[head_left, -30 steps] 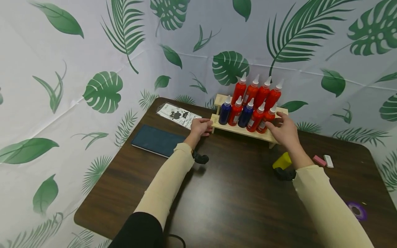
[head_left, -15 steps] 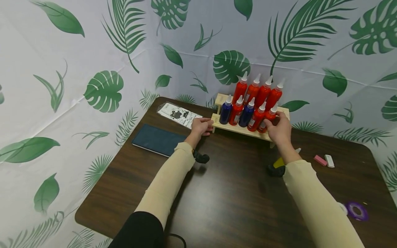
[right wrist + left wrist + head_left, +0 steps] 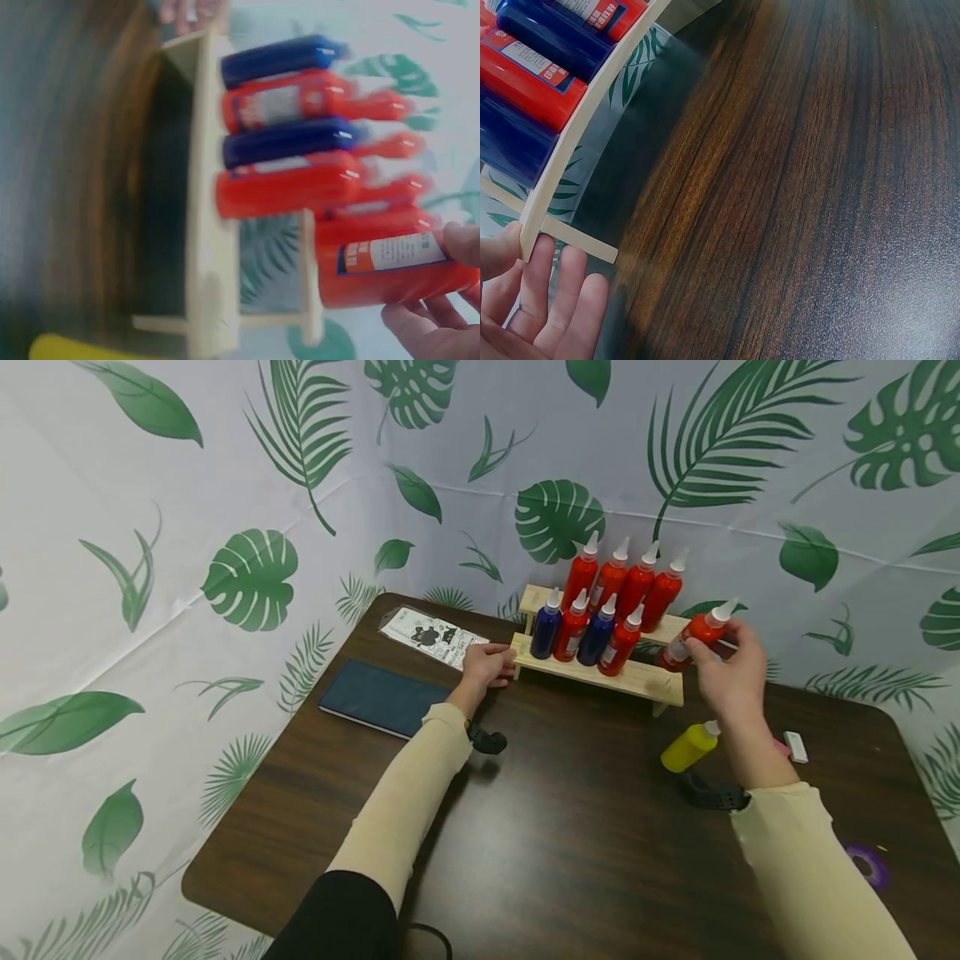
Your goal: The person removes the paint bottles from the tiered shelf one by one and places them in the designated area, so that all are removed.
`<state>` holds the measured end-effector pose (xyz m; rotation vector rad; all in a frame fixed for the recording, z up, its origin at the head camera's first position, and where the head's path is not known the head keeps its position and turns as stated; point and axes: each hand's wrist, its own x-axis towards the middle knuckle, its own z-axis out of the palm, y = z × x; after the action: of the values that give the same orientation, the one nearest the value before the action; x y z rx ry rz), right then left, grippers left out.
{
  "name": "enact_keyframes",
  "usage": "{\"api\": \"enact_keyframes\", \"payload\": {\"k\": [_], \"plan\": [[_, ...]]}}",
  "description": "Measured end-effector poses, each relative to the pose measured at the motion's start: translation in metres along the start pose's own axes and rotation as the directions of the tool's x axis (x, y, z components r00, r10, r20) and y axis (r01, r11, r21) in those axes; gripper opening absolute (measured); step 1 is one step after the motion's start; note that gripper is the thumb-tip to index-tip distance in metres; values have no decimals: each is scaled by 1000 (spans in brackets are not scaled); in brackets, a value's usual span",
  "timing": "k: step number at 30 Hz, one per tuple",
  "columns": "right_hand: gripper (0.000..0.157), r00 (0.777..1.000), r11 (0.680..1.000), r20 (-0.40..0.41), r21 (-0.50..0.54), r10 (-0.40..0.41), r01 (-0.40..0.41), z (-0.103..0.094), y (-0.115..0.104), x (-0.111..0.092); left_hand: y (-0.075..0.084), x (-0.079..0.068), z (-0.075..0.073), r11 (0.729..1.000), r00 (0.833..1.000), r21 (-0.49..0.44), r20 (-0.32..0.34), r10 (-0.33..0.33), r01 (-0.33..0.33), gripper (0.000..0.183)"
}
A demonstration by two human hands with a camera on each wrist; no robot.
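The right grip holds a red bottle, tilted, near the right end of the wooden rack; the left grip pinches that rack's left end; the bottle looks smooth from here, probably light, squeezable and slippery, best taken round its upper body.

Bottles stand on the rack — the book lies leftward.

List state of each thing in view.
Two-tier wooden shelf, standing
Left grip, pinching shelf's left end
Held red bottle, tilted, clear of shelf, capped
Right grip, holding that bottle
Blue bottles, upright, front tier
Other red bottles, upright, both tiers
Yellow bottle, capped, on table
Dark blue notebook, closed, flat
Printed packet, flat
Purple ring, flat, partly hidden
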<state>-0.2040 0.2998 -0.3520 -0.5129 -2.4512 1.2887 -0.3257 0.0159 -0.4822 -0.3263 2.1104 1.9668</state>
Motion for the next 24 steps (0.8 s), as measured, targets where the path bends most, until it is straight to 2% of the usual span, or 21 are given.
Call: {"api": "enact_keyframes", "payload": {"k": [3, 6, 10, 12, 15, 17, 21, 24], "plan": [[57, 998, 1000, -62, -18, 17, -18, -21, 4, -7, 1, -1, -1, 1000, 1000, -5, 3, 8, -8, 28], [55, 992, 997, -110, -32, 66, -70, -41, 14, -17, 1, -3, -1, 1000, 1000, -10, 4, 11, -11, 27], [54, 979, 988, -148, -40, 140, -147, -60, 41, -40, 2, -4, 0, 1000, 1000, -9, 3, 7, -7, 27], [54, 976, 982, -154, -77, 157, -170, -65, 58, -53, 2, -3, 1, 1000, 1000, -8, -3, 2, -2, 27], [55, 979, 973, -132, -150, 157, -176, -68, 84, -73, 3, -3, 2, 1000, 1000, -7, 0, 0, 0, 27], [54, 985, 972, -112, -181, 134, -152, -66, 100, -86, 2, -2, 3, 1000, 1000, -7, 5, -2, 3, 27], [51, 995, 981, -62, -170, 81, -90, -56, 121, -104, 2, -1, 2, 1000, 1000, -4, -5, -12, 12, 27], [51, 996, 983, -42, -161, 79, -85, -48, 126, -111, 2, 0, 2, 1000, 1000, 1, -10, -11, 11, 26]]}}
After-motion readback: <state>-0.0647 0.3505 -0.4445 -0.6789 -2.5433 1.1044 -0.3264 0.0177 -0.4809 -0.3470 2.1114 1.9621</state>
